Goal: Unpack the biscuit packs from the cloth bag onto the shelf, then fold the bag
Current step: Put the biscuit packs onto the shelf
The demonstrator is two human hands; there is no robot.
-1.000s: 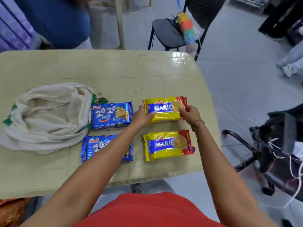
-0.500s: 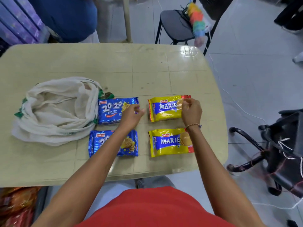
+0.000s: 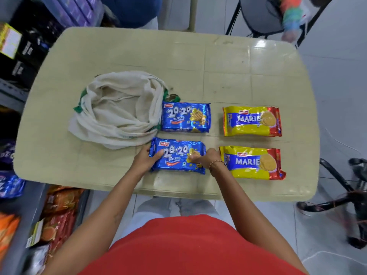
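Two blue 20-20 butter biscuit packs and two yellow Marie packs lie flat on the beige table (image 3: 228, 62). The near blue pack (image 3: 176, 157) is gripped at its left end by my left hand (image 3: 148, 161) and at its right end by my right hand (image 3: 208, 158). The far blue pack (image 3: 185, 120) lies just beyond it. To the right are the far Marie pack (image 3: 252, 121) and the near Marie pack (image 3: 252, 162), both untouched. The cream cloth bag (image 3: 121, 108) with green trim lies slumped and open at the left, touching the far blue pack.
Shelves at the left hold snack packets (image 3: 57, 211) and dark boxes (image 3: 25, 54). A black chair (image 3: 258, 16) with a colourful duster (image 3: 292, 18) stands behind the table. Another black chair base (image 3: 349, 191) is at the right. Grey floor lies to the right.
Both hands left the far Marie pack and came back and left to the near blue pack, which they now grip at both ends. The camera view has shifted left.
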